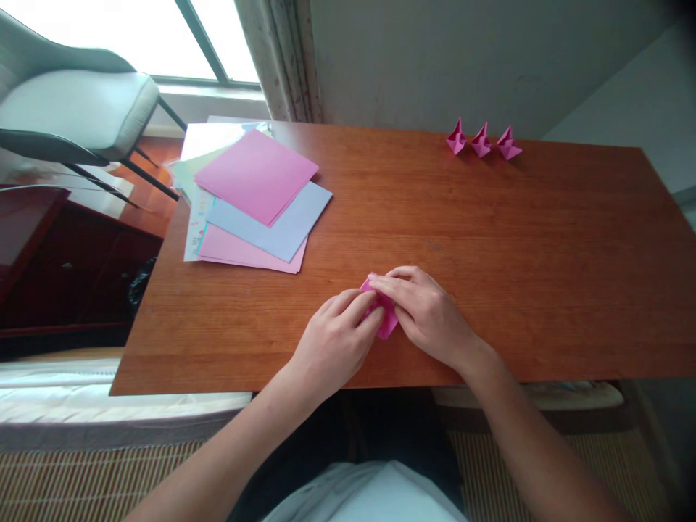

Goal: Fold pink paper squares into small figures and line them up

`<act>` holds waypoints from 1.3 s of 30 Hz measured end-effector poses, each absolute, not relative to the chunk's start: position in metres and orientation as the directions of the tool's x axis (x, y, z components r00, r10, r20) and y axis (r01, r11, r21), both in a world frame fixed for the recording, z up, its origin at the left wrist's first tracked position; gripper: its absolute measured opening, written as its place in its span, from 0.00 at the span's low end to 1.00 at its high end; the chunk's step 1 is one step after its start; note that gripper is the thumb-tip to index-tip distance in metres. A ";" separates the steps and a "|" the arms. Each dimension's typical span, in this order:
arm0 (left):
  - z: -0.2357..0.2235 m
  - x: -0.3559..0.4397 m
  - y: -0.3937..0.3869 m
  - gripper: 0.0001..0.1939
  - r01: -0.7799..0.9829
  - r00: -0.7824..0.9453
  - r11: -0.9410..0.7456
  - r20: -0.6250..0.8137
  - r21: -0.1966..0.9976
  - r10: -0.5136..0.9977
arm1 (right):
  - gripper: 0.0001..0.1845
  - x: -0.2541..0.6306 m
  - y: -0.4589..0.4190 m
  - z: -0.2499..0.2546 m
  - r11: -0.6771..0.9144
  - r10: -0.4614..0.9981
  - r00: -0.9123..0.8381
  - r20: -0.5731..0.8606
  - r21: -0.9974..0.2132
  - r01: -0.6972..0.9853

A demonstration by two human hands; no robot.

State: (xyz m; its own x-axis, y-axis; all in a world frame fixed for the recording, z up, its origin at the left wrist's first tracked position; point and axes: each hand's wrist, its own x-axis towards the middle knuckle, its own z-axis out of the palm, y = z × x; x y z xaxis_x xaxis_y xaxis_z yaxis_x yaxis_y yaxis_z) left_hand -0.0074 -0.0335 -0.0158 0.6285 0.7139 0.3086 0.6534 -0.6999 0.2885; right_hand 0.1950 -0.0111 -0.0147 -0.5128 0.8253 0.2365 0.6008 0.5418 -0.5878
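Observation:
A small folded piece of pink paper (388,323) lies between my two hands, over the near middle of the wooden table (413,210). My left hand (342,330) is closed on its left side, with fingertips pressed on the paper. From the right, my right hand (429,308) grips its upper edge, index finger stretched across it. The fingers cover much of the paper, so its exact folds are hidden. At the back right stand three pink origami figures (481,141) in a row, each with pointed tips.
On the table's left lie stacked sheets: pink paper (258,174), blue-grey paper (293,225) and lighter pink paper (250,250), over printed packaging (193,228). A chair (81,109) stands beyond the left edge by the window. A wall (413,65) borders the table's back.

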 end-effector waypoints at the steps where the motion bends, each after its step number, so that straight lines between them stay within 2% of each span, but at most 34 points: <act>1: -0.016 -0.007 -0.034 0.11 0.656 0.627 -0.698 0.309 0.287 0.715 | 0.24 0.195 -0.011 -0.015 0.543 0.824 -0.513 0.241 -0.595 0.592; 10: -0.013 -0.004 -0.038 0.12 0.736 0.554 -0.633 0.324 0.239 0.767 | 0.22 0.196 -0.011 -0.013 0.506 0.840 -0.495 0.222 -0.650 0.567; 17: -0.010 -0.002 -0.038 0.13 0.817 0.449 -0.512 0.263 0.267 0.854 | 0.20 0.198 -0.019 -0.012 0.497 0.849 -0.487 0.205 -0.622 0.604; 25: -0.016 0.001 -0.037 0.18 0.701 0.462 -0.578 0.353 0.418 0.814 | 0.18 0.196 -0.024 -0.008 0.507 0.850 -0.476 0.225 -0.594 0.625; 31: -0.017 0.002 -0.034 0.21 0.657 0.503 -0.605 0.336 0.450 0.797 | 0.16 0.196 -0.022 -0.003 0.538 0.821 -0.530 0.214 -0.600 0.592; 34: -0.015 0.000 -0.032 0.19 0.651 0.524 -0.614 0.321 0.447 0.789 | 0.16 0.201 -0.022 -0.003 0.549 0.806 -0.553 0.212 -0.618 0.563; 39: -0.013 -0.004 -0.028 0.16 0.631 0.574 -0.656 0.319 0.415 0.754 | 0.25 0.216 -0.025 -0.007 0.540 0.818 -0.523 0.239 -0.634 0.554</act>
